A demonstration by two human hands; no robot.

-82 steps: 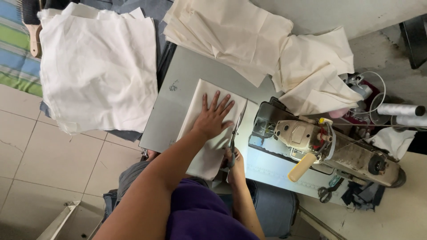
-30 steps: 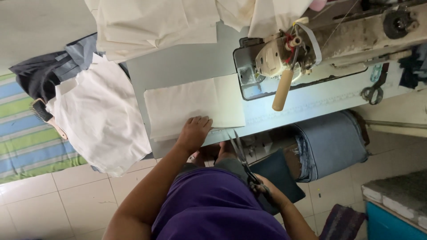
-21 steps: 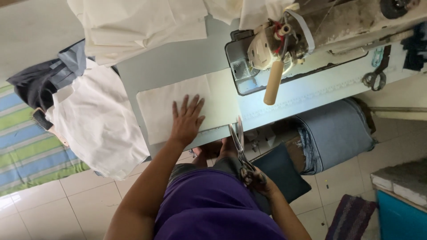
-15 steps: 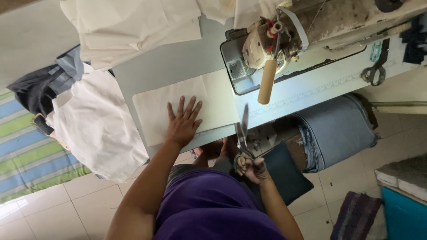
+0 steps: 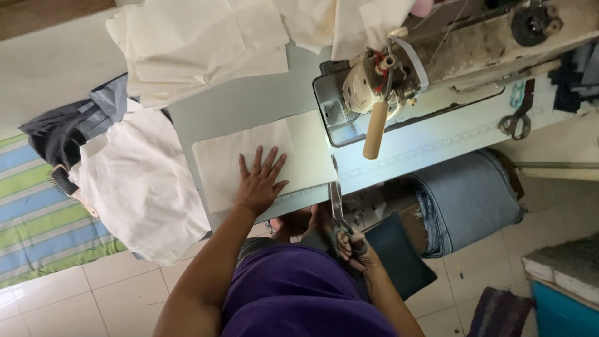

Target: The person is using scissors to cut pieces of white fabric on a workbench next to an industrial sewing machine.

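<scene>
Left hand flat on cloth, right hand gripping scissors

Left hand (image 5: 259,184), fingers spread, presses the cream cloth (image 5: 262,159) on the table (image 5: 249,100) beside the sewing machine (image 5: 430,56); right hand (image 5: 352,244) fingers curl round scissors (image 5: 337,203), blades at the cloth's corner. 1 piece looks uncut; more lie stacked (image 5: 199,43).
</scene>
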